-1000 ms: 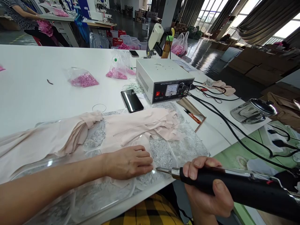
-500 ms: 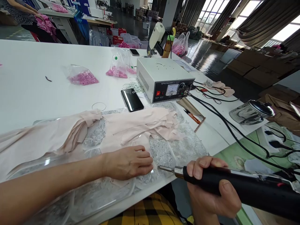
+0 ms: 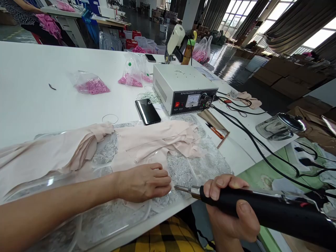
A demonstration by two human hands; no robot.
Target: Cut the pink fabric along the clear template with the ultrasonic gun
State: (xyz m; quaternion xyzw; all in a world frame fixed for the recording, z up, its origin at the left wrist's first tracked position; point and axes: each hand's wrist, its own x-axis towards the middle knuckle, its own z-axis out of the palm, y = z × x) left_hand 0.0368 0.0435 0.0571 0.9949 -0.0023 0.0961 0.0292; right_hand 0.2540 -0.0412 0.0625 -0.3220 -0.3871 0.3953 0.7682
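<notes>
Left hand lay flat, fingers together, pressing pale pink fabric on lace; right hand clamped around black cylindrical handheld tool.

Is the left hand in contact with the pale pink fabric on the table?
Touching. The head view shows the left hand lying palm down, fingers flat, on the pale pink fabric, with no gap under it.
</notes>
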